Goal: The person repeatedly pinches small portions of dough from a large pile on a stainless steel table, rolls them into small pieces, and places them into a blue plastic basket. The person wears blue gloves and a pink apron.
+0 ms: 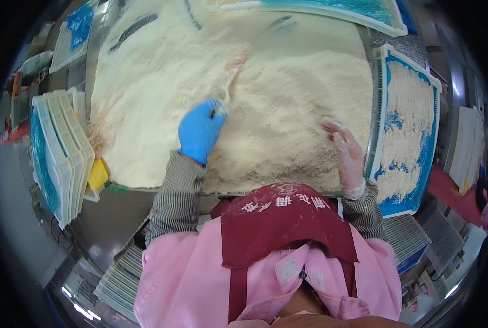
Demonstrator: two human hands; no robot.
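Observation:
Pale breading powder [276, 94] covers the wide worktop before me. My left hand [203, 125], in a blue glove, is closed on the near end of a thin strip of raw meat [233, 74]; its thicker, pinker far end lies on the powder. To the right, my right hand [344, 153], in a clear powdery glove, is held over the powder with its fingers apart and nothing seen in it. More raw meat strips [102, 123] lie at the left edge of the powder.
At right stands a white-rimmed tray [408, 135] with a blue liner and rows of coated strips. Another blue-lined tray [330, 6] lies at the far edge. Several white trays [67, 151] lean together at left, beside a yellow object [98, 175].

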